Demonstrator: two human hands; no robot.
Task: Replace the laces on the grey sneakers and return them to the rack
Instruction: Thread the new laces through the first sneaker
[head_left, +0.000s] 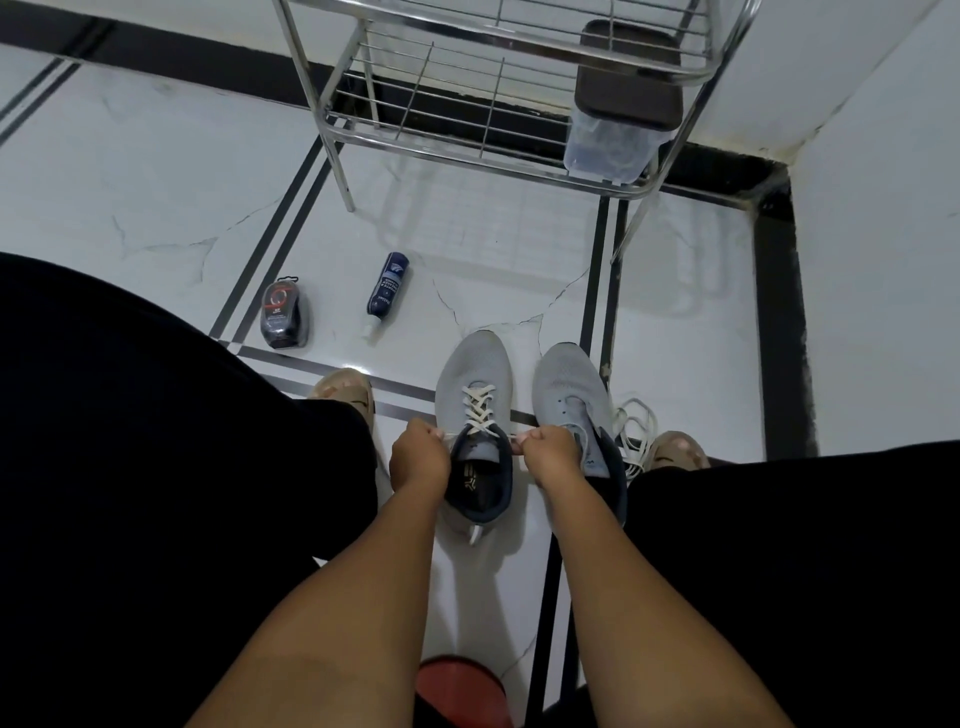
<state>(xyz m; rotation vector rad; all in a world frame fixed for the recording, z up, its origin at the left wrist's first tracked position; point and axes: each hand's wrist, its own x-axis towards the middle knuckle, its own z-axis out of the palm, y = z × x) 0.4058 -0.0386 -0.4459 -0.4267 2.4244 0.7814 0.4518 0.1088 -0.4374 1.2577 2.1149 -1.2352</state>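
Grey mesh covers two sneakers standing side by side on the white tiled floor (156, 171), toes pointing toward the rack (498, 88). The left sneaker (475, 379) carries one cream lace (479, 408) crossed up its eyelets; the right sneaker (566, 389) has bare eyelets, and one loose white lace (636, 431) lies in a tangle just beside it. Two hands work at the laced shoe's collar: the left hand (418, 457) has its fingers curled, pinching one lace end, and the right hand (550, 449) is curled the same way on the other end, the lace drawn taut between them. Two bottles lie on the floor to the left: one dark polish bottle (284, 317) and one blue spray (385, 293). One clear box (610, 148) with a brown lid (631, 73) sits on the rack's lowest shelf. Two slippered feet (348, 389) flank the sneakers.
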